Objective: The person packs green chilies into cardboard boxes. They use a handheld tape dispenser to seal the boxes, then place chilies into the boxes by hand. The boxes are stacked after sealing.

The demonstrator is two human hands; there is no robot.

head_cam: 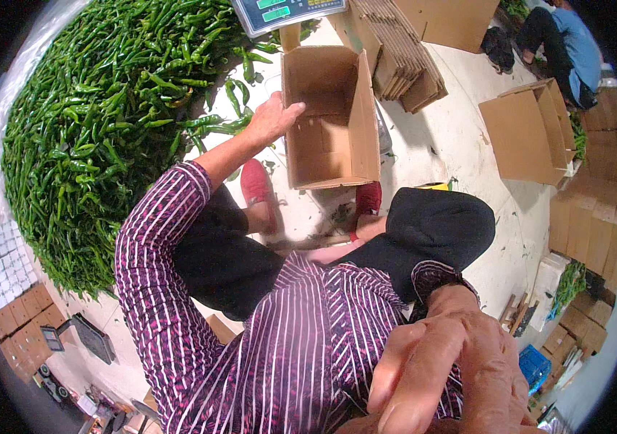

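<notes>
An upright cardboard box [364, 125] with its top uncovered stands before me, its bare inner walls and bottom showing. My left hand [275, 120] grips the box's left rim, thumb over the inside and fingers outside. Close to the camera at the lower right is my right hand [449, 352], raised, with its fingers bent; the fingertips are partly hidden. Whether it holds anything cannot be seen. A large heap of green chili peppers [97, 125] spreads left of the box. Some loose peppers [232, 97] lie between heap and box.
A digital scale display [292, 12] is above the box. Flattened cardboard boxes [403, 59] lean at its upper right. Farther right are another cardboard box [523, 135] and a crouching person in blue [574, 49]. A black platform scale [92, 337] lies at lower left.
</notes>
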